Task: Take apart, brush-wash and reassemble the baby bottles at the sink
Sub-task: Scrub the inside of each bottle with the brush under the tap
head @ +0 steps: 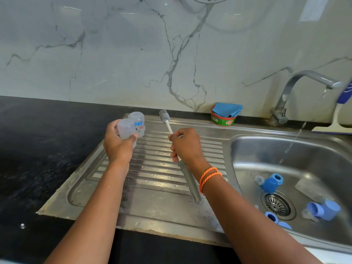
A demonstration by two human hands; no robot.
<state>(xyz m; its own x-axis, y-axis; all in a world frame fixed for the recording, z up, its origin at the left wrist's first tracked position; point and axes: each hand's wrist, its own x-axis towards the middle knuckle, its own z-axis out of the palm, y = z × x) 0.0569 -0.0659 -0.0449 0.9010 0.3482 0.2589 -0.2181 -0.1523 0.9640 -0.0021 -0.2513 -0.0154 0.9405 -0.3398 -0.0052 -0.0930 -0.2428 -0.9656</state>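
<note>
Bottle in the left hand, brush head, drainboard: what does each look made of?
Bottle: translucent frosted plastic, by its milky see-through wall. Brush head: grey, probably silicone, judging by its thick rubbery-looking bristles; stem white plastic. Drainboard: stainless steel, by its ribbed, dull metallic sheen with water marks.

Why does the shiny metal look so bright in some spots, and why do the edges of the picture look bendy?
In the head view, light bounces off the wet steel drainboard and the sink wall, making glare; the wide-angle lens curves the counter edge and stretches the forearms; the far corners look soft, while the left hand and right hand stay sharp.
</note>
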